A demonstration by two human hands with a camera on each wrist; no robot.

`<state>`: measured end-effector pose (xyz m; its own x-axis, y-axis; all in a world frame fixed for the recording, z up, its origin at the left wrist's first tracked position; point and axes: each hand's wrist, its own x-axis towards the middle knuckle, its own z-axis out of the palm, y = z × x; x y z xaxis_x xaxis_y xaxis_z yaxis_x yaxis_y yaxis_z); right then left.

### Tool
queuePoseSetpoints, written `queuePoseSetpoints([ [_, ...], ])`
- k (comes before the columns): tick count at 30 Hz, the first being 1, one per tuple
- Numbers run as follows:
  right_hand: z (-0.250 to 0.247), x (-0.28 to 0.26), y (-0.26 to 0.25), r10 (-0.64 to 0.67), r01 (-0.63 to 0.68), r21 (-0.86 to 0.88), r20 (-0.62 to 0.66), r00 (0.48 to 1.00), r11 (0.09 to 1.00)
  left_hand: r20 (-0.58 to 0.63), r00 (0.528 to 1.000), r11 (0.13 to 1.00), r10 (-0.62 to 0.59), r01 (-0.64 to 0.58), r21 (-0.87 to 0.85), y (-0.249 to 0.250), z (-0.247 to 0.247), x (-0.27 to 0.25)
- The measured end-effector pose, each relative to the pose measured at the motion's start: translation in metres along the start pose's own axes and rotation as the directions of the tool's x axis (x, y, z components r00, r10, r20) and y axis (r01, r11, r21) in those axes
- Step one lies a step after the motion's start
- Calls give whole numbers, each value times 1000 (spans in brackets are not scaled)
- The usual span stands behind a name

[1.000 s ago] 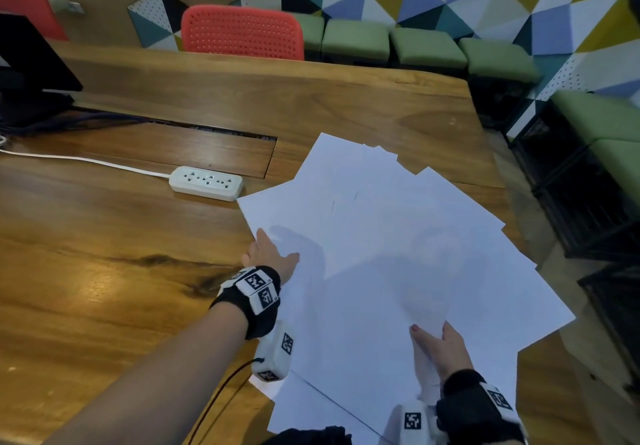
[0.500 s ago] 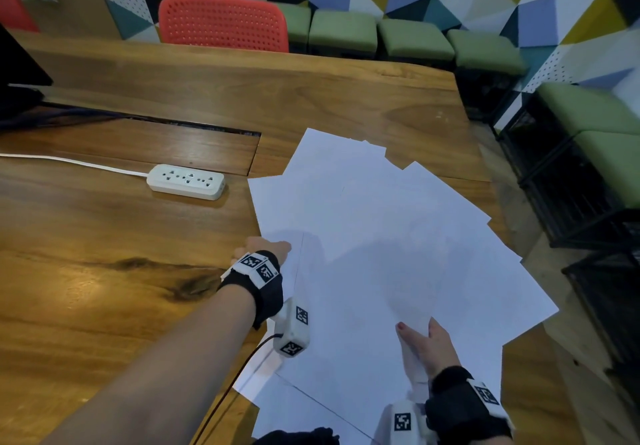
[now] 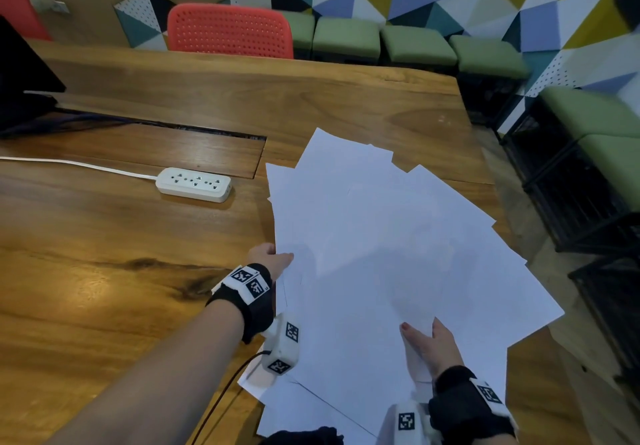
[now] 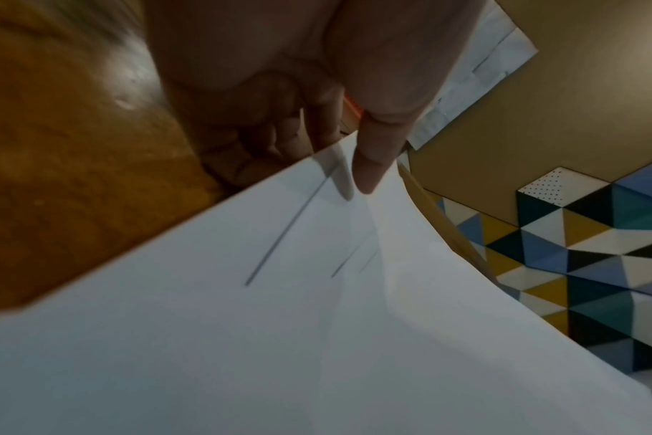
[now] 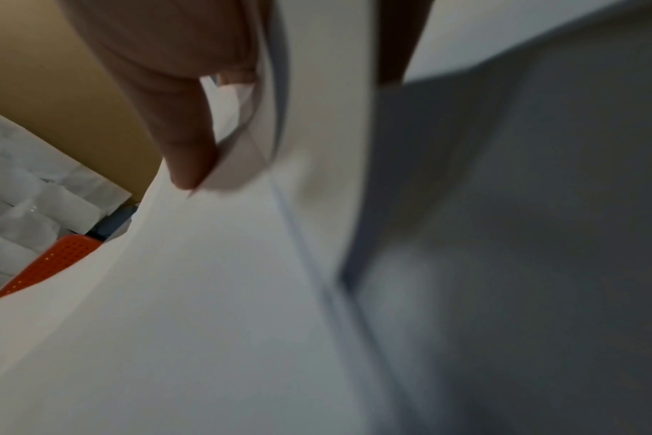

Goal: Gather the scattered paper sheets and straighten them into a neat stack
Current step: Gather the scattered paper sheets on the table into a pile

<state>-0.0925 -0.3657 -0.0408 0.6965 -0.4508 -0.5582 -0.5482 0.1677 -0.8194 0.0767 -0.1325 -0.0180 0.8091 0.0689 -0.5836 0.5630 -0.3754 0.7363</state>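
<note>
Several white paper sheets [image 3: 388, 254] lie fanned and overlapping on the wooden table [image 3: 104, 237], some lifted off it. My left hand [image 3: 272, 257] pinches the left edge of the sheets [image 4: 317, 294], thumb on top and fingers curled underneath. My right hand [image 3: 427, 344] grips the near edge of the sheets [image 5: 224, 294], thumb on top and fingers hidden below. More sheets [image 3: 311, 410] lie flat beneath, near the table's front edge.
A white power strip [image 3: 194, 184] with its cable lies left of the sheets. A dark monitor base [image 3: 20, 98] stands at the far left. A red chair [image 3: 228, 31] and green stools [image 3: 415, 46] stand beyond the table. The table's right edge runs close to the sheets.
My left hand went from lying flat on the sheets to pinching their left edge and lifting it. The sheets have drawn slightly closer together. My right hand keeps its hold.
</note>
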Motion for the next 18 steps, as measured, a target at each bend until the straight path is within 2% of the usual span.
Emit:
queuePoseSetpoints([
  [6,6,-7,-4,9,-10,-49,-17,1000,999,-5,997,989,71,-69,134,-6,2,-7],
  [11,10,-15,-11,-31,32,-17,41,999,999,-16,997,993,81,-79,93,-10,-16,-20],
  [15,15,-16,-11,-49,53,-90,45,998,995,-31,995,995,96,-95,34,-24,-48,-26],
  [18,19,-11,-10,-52,60,-175,47,998,983,-80,996,999,31,-34,-41,-33,-75,-24],
])
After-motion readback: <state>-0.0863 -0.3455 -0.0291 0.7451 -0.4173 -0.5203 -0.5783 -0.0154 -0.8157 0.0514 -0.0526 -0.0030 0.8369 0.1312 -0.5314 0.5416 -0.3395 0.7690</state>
